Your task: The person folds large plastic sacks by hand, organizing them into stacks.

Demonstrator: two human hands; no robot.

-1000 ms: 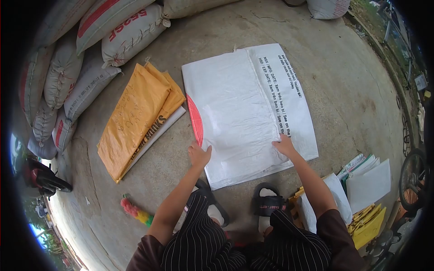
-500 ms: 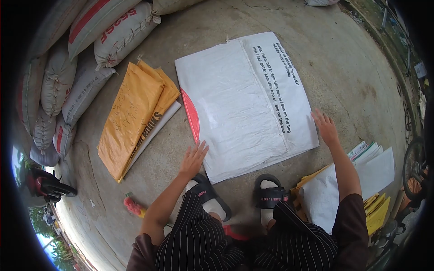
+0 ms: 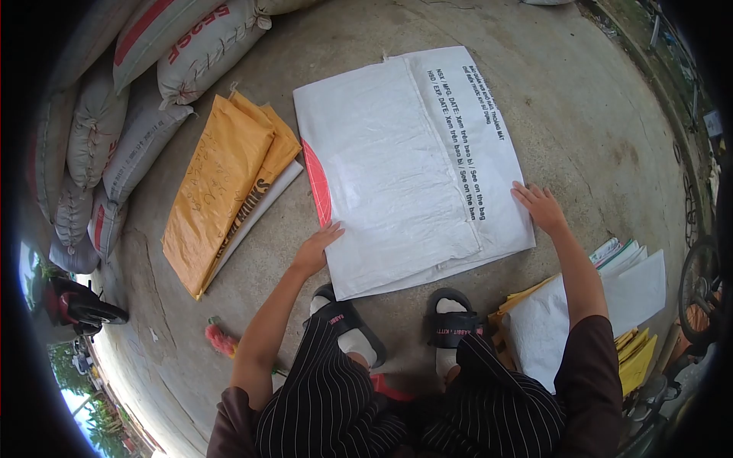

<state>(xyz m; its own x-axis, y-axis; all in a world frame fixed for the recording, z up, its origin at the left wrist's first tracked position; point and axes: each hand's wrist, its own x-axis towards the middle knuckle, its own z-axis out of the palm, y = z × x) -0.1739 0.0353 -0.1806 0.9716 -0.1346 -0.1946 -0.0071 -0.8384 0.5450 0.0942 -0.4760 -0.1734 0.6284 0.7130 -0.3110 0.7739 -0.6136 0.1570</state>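
A white woven sack [image 3: 382,175], folded into a flat rectangle with black print and a red patch on its left, lies on the concrete in front of my feet. My left hand [image 3: 317,248] touches its lower left edge, fingertips on the rim and fingers stretched out. On the opposite side, the fingers of my right hand [image 3: 540,208] rest spread over the right edge. Neither hand is closed around the sack. Its lower right corner shows layered folds.
Folded yellow sacks [image 3: 217,195] lie to the left, a white one beneath them. Stuffed sacks [image 3: 210,49] are piled at upper left. Another stack of folded sacks [image 3: 538,324] sits by my right leg. A pink object [image 3: 221,340] lies near my left forearm.
Both hands have come inward onto the sack's side edges. The right fingers now lie over its right margin. The whole view has shifted slightly.
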